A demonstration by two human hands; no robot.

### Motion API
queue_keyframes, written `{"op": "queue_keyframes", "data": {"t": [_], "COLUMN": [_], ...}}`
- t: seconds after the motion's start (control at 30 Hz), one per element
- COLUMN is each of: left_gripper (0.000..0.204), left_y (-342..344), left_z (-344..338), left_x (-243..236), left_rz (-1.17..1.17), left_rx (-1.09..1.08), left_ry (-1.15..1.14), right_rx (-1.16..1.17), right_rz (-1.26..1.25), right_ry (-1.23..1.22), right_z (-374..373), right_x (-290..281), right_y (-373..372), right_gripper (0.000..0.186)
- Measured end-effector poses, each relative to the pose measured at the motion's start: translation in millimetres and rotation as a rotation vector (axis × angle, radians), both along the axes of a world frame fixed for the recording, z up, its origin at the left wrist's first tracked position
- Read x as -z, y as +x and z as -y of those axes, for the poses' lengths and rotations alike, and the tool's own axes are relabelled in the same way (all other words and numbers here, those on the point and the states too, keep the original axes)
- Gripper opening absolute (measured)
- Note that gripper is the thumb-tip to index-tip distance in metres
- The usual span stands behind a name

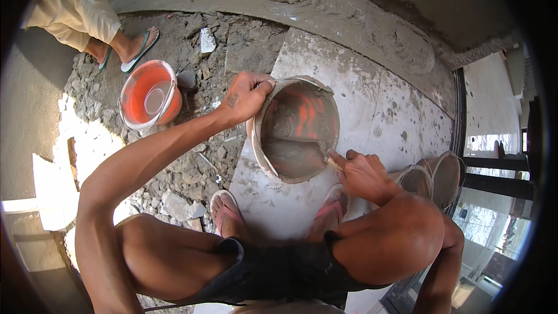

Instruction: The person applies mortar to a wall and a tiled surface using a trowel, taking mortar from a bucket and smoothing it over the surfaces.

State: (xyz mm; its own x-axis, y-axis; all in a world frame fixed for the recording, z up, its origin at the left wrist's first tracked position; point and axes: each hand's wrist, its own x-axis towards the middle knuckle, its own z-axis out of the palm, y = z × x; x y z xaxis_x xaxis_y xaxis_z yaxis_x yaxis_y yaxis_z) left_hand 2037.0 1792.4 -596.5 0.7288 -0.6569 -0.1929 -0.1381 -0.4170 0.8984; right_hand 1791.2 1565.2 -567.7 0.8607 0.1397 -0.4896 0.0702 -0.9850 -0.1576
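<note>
Between my feet a bucket point(272, 166) is tipped so that its mouth faces me, its rim caked with grey mortar. Wet mortar point(295, 156) lies along its lower inner wall, and orange plastic shows through smears deeper inside. My left hand point(249, 97) grips the rim at the upper left, thumb over the edge. At the lower right of the mouth, my right hand point(365, 175) is closed round the pale handle of what looks like a trowel point(335, 164). The tool's mortar-coated blade reaches the bucket's inside edge and is hard to make out.
An orange bucket point(150, 94) stands on rubble point(200, 139) at left, near another person's sandalled foot point(139, 49). More mortar-stained buckets point(444, 177) sit by my right knee. Speckled pale slabs point(372, 102) lie beneath, and a mortar-covered ledge point(349, 23) runs behind.
</note>
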Motion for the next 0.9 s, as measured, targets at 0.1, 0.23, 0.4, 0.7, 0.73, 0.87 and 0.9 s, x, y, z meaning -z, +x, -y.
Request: {"op": "queue_keyframes", "data": {"t": [0.1, 0.23, 0.4, 0.7, 0.73, 0.87, 0.9], "left_gripper": [0.028, 0.029, 0.029, 0.030, 0.030, 0.029, 0.029], "left_y": [-0.9, -0.2, 0.3, -7.3, -10.2, -15.1, -14.9], "left_z": [3.1, 3.9, -0.5, 6.7, 7.6, 13.6, 9.9], "left_x": [-5.0, -2.0, -3.4, -6.6, -8.5, -8.9, -8.1], "left_rz": [0.007, 0.066, 0.030, 0.059, 0.079, 0.150, 0.144], "left_rx": [0.008, 0.025, -0.008, -0.022, -0.012, 0.045, 0.032], "left_ry": [0.035, 0.004, 0.028, 0.037, 0.033, 0.013, 0.019], "right_rx": [0.103, 0.053, 0.156, 0.058, 0.079, -0.044, -0.044], "right_rz": [0.030, -0.064, 0.012, 0.067, 0.114, 0.034, -0.052], "right_ry": [-0.014, -0.014, 0.031, -0.044, -0.072, -0.140, -0.099], "right_z": [3.7, 1.2, 4.0, 6.4, 4.7, -4.0, -4.1], "right_x": [-3.5, 5.3, -14.8, -19.6, -19.4, -6.3, -11.2], "right_y": [11.5, -2.0, 11.4, 25.7, 30.9, 14.7, 9.3], "right_gripper": [0.057, 0.055, 0.054, 0.056, 0.056, 0.059, 0.059]}}
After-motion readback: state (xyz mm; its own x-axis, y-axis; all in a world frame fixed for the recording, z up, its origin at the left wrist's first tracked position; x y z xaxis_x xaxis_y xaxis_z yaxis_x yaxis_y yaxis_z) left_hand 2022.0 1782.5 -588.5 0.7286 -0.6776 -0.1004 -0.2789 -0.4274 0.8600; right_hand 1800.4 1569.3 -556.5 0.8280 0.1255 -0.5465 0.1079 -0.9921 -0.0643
